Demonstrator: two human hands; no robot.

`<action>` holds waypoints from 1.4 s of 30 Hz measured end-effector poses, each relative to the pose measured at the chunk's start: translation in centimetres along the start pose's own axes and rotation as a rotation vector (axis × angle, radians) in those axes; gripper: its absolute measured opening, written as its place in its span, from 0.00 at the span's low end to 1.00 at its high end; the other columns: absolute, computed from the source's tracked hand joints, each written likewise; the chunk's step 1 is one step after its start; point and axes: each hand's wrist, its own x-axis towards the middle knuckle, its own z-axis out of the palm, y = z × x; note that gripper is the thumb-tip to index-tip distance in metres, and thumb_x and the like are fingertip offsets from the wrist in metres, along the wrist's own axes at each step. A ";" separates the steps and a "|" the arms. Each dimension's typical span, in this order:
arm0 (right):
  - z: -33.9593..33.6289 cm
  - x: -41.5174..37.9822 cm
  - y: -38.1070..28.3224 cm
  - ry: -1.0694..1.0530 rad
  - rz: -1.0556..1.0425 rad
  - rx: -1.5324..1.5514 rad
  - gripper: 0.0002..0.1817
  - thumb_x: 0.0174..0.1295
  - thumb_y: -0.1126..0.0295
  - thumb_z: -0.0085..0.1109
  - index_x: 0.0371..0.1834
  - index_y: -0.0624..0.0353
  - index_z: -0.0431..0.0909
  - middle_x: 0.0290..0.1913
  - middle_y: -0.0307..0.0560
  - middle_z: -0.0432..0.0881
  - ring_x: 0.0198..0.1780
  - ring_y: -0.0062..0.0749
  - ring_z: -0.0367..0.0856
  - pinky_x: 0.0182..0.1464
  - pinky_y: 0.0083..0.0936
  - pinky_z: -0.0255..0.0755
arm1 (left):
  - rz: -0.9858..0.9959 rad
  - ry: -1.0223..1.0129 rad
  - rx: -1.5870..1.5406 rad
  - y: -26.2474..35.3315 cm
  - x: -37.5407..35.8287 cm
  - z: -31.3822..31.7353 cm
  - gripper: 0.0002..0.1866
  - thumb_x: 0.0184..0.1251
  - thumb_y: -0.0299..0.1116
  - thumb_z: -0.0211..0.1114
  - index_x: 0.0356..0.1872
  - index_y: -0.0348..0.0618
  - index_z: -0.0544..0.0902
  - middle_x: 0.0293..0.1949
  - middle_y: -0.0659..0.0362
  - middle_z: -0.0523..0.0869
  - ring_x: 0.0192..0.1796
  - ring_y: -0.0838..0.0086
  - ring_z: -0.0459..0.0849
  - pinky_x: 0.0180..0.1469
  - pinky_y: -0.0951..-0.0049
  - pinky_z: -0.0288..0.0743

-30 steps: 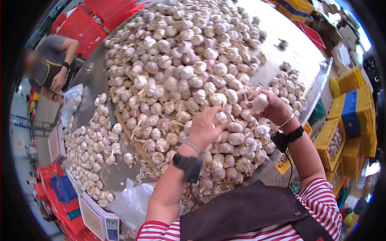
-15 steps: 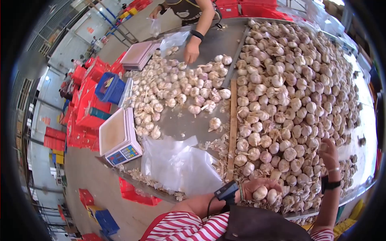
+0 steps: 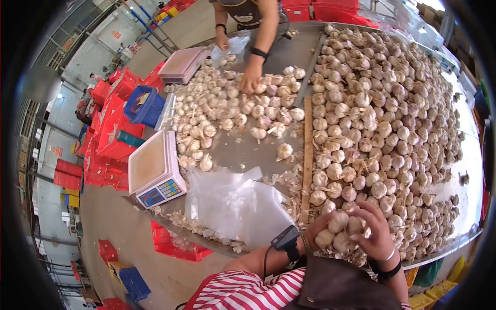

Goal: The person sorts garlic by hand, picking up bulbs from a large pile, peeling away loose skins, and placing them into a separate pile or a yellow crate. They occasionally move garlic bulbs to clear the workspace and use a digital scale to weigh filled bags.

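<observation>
Several garlic bulbs [image 3: 339, 222] are gathered between my two hands at the near edge of the big garlic pile [image 3: 382, 124]. My left hand [image 3: 316, 233] cups bulbs from the left side, its palm partly hidden under them. From the right, my right hand [image 3: 376, 231] curls its fingers over the bulbs and touches them. A wooden strip [image 3: 307, 155] borders the pile on its left. Flat clear plastic bags [image 3: 232, 204] lie on the metal table [image 3: 232, 152] to the left of my hands.
A white scale [image 3: 155, 168] stands at the table's left edge, a second scale [image 3: 182, 64] farther back. Across the table a co-worker's hand [image 3: 251, 78] reaches into a smaller garlic heap [image 3: 222, 103]. Red crates [image 3: 116, 137] and a blue basket [image 3: 143, 106] stand beyond the left edge.
My right hand has come left and down from the pile to the bulbs at my left hand. More bulbs are now held together. The co-worker's hand and plastic bag have moved over the table.
</observation>
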 end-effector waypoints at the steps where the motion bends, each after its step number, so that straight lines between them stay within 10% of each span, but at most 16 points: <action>1: 0.1 -0.6 0.8 0.107 0.078 0.089 0.29 0.48 0.70 0.71 0.56 0.61 0.76 0.54 0.58 0.79 0.55 0.52 0.79 0.57 0.37 0.73 | 0.007 -0.038 -0.162 0.9 0.0 0.4 0.31 0.68 0.52 0.53 0.63 0.37 0.69 0.54 0.49 0.78 0.53 0.62 0.81 0.57 0.68 0.77; 2: -0.3 -1.0 1.1 0.102 0.122 0.142 0.27 0.49 0.71 0.71 0.56 0.61 0.76 0.54 0.56 0.79 0.54 0.50 0.79 0.56 0.35 0.73 | -0.056 -0.487 -0.133 3.5 1.2 -3.2 0.28 0.65 0.41 0.53 0.62 0.35 0.69 0.50 0.46 0.79 0.47 0.62 0.81 0.52 0.68 0.79; 3: -0.8 -1.8 1.0 0.094 0.264 0.225 0.25 0.50 0.72 0.70 0.54 0.62 0.77 0.55 0.55 0.79 0.53 0.47 0.80 0.54 0.33 0.74 | -0.014 -0.280 -0.105 5.3 0.5 -3.5 0.27 0.59 0.36 0.55 0.60 0.36 0.71 0.46 0.43 0.79 0.43 0.62 0.80 0.46 0.67 0.80; 6: -1.4 -3.9 2.0 0.112 0.324 0.199 0.23 0.50 0.76 0.68 0.52 0.63 0.77 0.55 0.53 0.80 0.50 0.41 0.80 0.50 0.31 0.74 | 0.369 -0.184 0.069 14.3 -1.4 -2.9 0.37 0.67 0.64 0.53 0.62 0.40 0.69 0.53 0.44 0.76 0.51 0.60 0.80 0.40 0.72 0.84; 9: -1.4 -5.9 2.9 0.167 0.382 0.217 0.21 0.50 0.81 0.64 0.50 0.64 0.77 0.53 0.51 0.80 0.48 0.36 0.80 0.47 0.28 0.75 | 0.670 0.274 0.007 23.6 -2.6 -2.6 0.26 0.70 0.59 0.51 0.50 0.46 0.78 0.42 0.53 0.84 0.39 0.71 0.84 0.27 0.78 0.80; 13: -0.7 -8.1 4.0 0.277 0.487 0.253 0.20 0.51 0.85 0.59 0.50 0.65 0.77 0.47 0.48 0.80 0.46 0.31 0.80 0.45 0.23 0.75 | 1.065 0.613 0.009 32.9 -2.5 -4.2 0.21 0.67 0.54 0.56 0.52 0.51 0.77 0.48 0.58 0.81 0.50 0.61 0.81 0.48 0.54 0.81; 16: -0.5 -9.2 4.2 0.290 0.506 0.158 0.17 0.55 0.83 0.59 0.50 0.65 0.78 0.45 0.48 0.80 0.42 0.30 0.81 0.43 0.23 0.76 | 1.131 0.457 0.144 35.0 -3.7 -4.7 0.24 0.67 0.51 0.58 0.59 0.51 0.74 0.52 0.58 0.80 0.54 0.59 0.79 0.59 0.45 0.71; 18: -0.2 -10.9 4.7 0.299 0.553 0.167 0.17 0.55 0.83 0.59 0.49 0.65 0.78 0.45 0.47 0.80 0.43 0.29 0.81 0.43 0.23 0.75 | 1.376 1.038 0.405 35.8 -4.1 -6.0 0.23 0.67 0.46 0.59 0.60 0.48 0.76 0.53 0.56 0.81 0.54 0.59 0.79 0.63 0.50 0.66; 27: 5.3 -22.7 8.0 0.610 0.810 0.151 0.01 0.64 0.78 0.59 0.37 0.63 0.77 0.30 0.33 0.75 0.31 0.17 0.72 0.36 0.17 0.68 | 0.948 1.927 1.621 39.7 -11.2 -12.0 0.11 0.61 0.31 0.63 0.42 0.40 0.86 0.47 0.47 0.85 0.52 0.58 0.83 0.53 0.61 0.76; 31: 7.0 -19.7 4.3 0.558 0.886 -0.010 0.11 0.66 0.65 0.62 0.40 0.63 0.80 0.32 0.44 0.77 0.35 0.29 0.73 0.40 0.28 0.71 | 0.587 1.998 1.893 42.9 -11.1 -10.0 0.15 0.62 0.30 0.62 0.49 0.43 0.84 0.48 0.49 0.85 0.53 0.57 0.83 0.54 0.57 0.76; 39: 7.8 -15.9 3.9 0.690 0.912 -0.186 0.16 0.66 0.65 0.63 0.24 0.60 0.72 0.21 0.38 0.73 0.25 0.23 0.64 0.29 0.26 0.64 | 0.084 1.757 2.058 52.0 -10.5 -12.3 0.30 0.56 0.36 0.68 0.62 0.54 0.74 0.46 0.48 0.86 0.50 0.52 0.84 0.50 0.50 0.76; 42: 8.1 -18.3 5.5 0.675 0.964 -0.117 0.16 0.68 0.64 0.61 0.25 0.60 0.72 0.22 0.39 0.73 0.26 0.23 0.64 0.30 0.27 0.65 | 0.246 1.768 2.105 51.7 -10.3 -14.4 0.29 0.49 0.36 0.69 0.57 0.48 0.75 0.48 0.48 0.85 0.51 0.50 0.82 0.50 0.50 0.75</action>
